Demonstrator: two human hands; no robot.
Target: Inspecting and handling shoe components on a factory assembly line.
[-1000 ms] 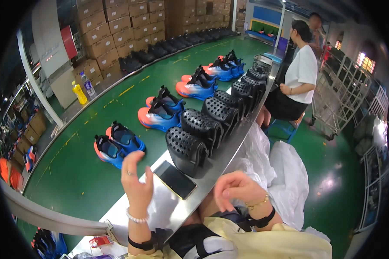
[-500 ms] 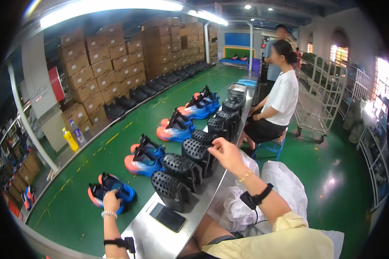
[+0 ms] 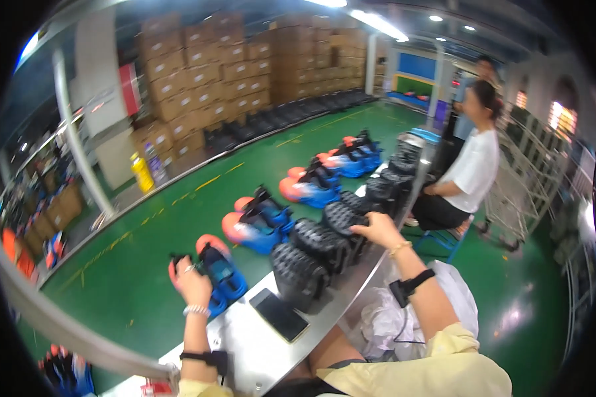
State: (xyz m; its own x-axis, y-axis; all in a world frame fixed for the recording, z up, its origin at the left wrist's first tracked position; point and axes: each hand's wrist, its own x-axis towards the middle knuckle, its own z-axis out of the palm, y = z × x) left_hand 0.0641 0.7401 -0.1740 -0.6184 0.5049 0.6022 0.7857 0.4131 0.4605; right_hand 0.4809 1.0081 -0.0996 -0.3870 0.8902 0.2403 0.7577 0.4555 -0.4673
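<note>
My left hand point(image 3: 193, 286) is closed on the left shoe of the nearest blue-and-orange sneaker pair, its fingers at the shoe's opening. The other sneaker point(image 3: 220, 269) of that pair stands beside it, orange toe pointing away. My right hand point(image 3: 381, 233), fingers bent and thumb a little apart, is over the row of black shoe-shaped pieces with round holes. Nothing shows in it; whether its fingertips touch the black piece point(image 3: 343, 218) beside them is hard to tell. Nearer black pieces point(image 3: 299, 272) stand close together along the metal ledge.
A phone point(image 3: 278, 315) lies on the metal ledge point(image 3: 240, 354). More sneaker pairs point(image 3: 258, 221) line the green surface. A yellow bottle point(image 3: 141, 173) stands beyond its far edge, before stacked cartons point(image 3: 172, 86). On the right are a seated person point(image 3: 470, 165), white bags point(image 3: 453, 294) and wire trolleys.
The view has swung left. The nearest sneakers now lie closer to the metal ledge with toes turned away, my left hand on the left one. My right hand remains over the black pieces.
</note>
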